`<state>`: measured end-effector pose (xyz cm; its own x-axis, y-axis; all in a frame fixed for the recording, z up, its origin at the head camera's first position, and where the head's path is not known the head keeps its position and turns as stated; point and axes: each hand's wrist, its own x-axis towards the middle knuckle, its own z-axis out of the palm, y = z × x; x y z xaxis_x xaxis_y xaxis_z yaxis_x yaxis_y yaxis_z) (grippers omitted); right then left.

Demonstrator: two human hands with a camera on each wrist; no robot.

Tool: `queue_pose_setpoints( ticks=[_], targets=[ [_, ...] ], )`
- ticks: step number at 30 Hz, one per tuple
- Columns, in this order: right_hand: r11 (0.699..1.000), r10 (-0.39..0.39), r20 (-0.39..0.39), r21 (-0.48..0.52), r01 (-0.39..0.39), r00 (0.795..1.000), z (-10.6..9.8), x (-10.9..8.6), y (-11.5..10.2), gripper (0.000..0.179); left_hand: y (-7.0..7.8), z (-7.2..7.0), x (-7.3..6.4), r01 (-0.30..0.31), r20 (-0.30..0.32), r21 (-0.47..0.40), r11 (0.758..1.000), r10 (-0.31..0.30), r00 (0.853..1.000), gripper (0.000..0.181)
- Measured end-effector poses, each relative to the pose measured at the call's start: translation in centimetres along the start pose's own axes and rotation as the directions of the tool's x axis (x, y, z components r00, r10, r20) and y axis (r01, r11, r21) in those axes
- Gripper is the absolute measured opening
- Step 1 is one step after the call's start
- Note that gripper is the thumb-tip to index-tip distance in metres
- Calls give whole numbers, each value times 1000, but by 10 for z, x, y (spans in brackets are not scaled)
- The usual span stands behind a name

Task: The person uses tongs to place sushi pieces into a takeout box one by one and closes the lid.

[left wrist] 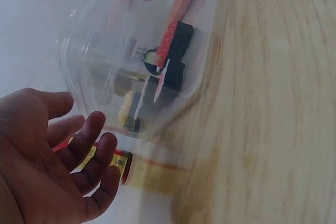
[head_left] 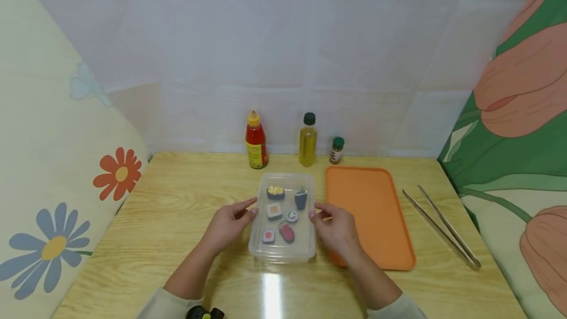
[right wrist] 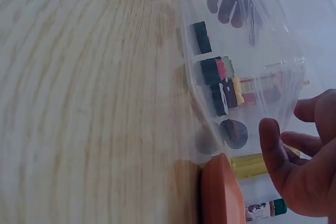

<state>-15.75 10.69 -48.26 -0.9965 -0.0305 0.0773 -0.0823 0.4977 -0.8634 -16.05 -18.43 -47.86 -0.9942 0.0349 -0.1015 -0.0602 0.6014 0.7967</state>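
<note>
A clear plastic container [head_left: 283, 255] stands upright on the wooden table between both hands. Inside lie several sushi pieces, among them a gunkan with yellow topping [head_left: 275, 192], a dark cone-shaped hand roll [head_left: 300, 199], a square roll with an orange centre [head_left: 273, 211] and a reddish oval piece [head_left: 287, 233]. At the container's left side, my left hand [head_left: 228, 225] pinches the rim between thumb and index finger, its other fingers loosely bent in the left wrist view. The right hand [head_left: 336, 228] holds the opposite rim the same way, its wrist crossing over the orange tray [head_left: 372, 220].
Behind the container stand a red sauce bottle [head_left: 255, 144], an oil bottle [head_left: 307, 142] and a small green-capped spice jar [head_left: 336, 151], close to the white backdrop [head_left: 221, 63]. Metal tongs [head_left: 443, 228] lie right of the tray. Flowered cloths border both sides.
</note>
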Motion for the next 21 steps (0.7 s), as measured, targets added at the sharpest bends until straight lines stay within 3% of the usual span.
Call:
queue_pose_setpoints(
  ticks=[9,21],
  targets=[
    [998,18,163,-68,-7,986,-7,-12,-1,61,2,-2,-12,-3,42,17,1000,3,999,55],
    [999,23,273,-52,-9,962,-9,-23,-3,79,9,-4,-33,4,158,-8,1000,-3,987,71]
  ],
)
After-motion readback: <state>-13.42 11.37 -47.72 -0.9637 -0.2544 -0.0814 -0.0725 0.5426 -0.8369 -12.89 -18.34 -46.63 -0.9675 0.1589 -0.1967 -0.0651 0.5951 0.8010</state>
